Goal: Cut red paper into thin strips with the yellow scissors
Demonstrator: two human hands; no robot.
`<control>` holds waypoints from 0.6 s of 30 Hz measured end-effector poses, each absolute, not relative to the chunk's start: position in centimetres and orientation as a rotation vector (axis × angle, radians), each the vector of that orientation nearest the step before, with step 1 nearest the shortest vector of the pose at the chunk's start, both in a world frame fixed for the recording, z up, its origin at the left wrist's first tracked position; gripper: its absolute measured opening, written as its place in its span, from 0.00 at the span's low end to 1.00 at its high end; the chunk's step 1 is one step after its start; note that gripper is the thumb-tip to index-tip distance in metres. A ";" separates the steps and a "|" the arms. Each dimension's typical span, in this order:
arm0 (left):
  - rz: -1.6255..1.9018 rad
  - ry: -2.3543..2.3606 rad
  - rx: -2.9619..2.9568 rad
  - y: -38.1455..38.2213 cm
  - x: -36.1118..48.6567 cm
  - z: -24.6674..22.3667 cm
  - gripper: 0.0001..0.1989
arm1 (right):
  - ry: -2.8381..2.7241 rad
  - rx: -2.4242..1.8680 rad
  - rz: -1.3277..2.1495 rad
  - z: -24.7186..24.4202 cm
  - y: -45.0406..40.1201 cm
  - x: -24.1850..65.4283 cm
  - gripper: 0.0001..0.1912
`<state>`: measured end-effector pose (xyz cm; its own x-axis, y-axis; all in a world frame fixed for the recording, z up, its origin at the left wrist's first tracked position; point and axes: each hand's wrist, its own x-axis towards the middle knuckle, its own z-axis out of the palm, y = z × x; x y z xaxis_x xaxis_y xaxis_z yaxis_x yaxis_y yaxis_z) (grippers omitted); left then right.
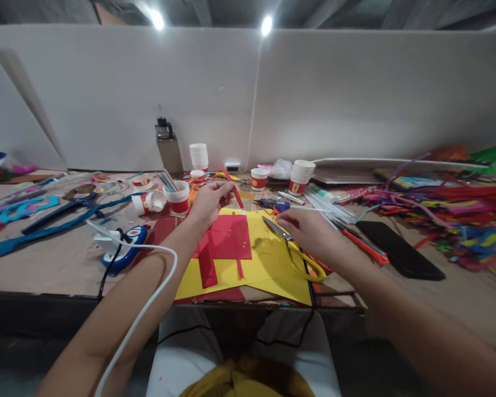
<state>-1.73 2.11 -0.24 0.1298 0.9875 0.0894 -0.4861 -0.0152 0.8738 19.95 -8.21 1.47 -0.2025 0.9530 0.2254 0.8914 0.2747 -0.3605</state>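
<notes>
Mustard garment (248, 380) foremost; left fingers (226, 188) clamp red strip (237, 197), right fingers' (284, 217) grip unclear; two strips (207, 267) appear cut, red sheet (225, 237) remains.

Red strip (237, 196), yellow-handled scissors (286, 237)

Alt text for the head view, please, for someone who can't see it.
The left hand holds a narrow red strip near a red sheet on yellow paper; the right hand is beside yellow-handled scissors, contact unclear. Paper cups and a black phone sit on the cluttered table.
</notes>
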 end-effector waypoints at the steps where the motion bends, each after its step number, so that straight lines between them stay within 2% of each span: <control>1: 1.335 0.711 0.929 2.1 -1.7 -0.2 0.08 | -2.225 -1.720 0.102 1.0 -9.2 20.7 0.14; 4: 1.330 0.728 0.915 2.0 -1.7 -0.2 0.08 | -2.323 -1.991 -0.160 -0.6 -11.7 22.3 0.15; 7: 1.319 0.719 0.928 2.0 -1.7 -0.4 0.07 | -2.405 -2.043 -0.253 -1.7 -12.8 22.5 0.16; 10: 1.312 0.719 0.946 2.1 -1.8 -0.6 0.08 | -2.422 -2.053 -0.171 -1.8 -12.7 21.7 0.16; 13: 1.317 0.737 0.945 2.2 -1.8 -0.7 0.09 | -2.314 -2.181 -0.013 -1.2 -12.2 21.2 0.23; 16: 1.334 0.742 0.924 2.3 -1.9 -0.7 0.09 | -2.209 -2.093 0.076 -0.6 -11.9 21.6 0.30; 18: 1.342 0.730 0.917 2.4 -2.0 -0.6 0.09 | -2.122 -2.010 0.117 -0.3 -11.7 22.1 0.29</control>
<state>-2.01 2.42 -0.57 0.1108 0.9915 0.0680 -0.4813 -0.0064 0.8765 22.11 -11.75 -0.28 -0.0434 0.9939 0.1017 0.9767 0.0636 -0.2051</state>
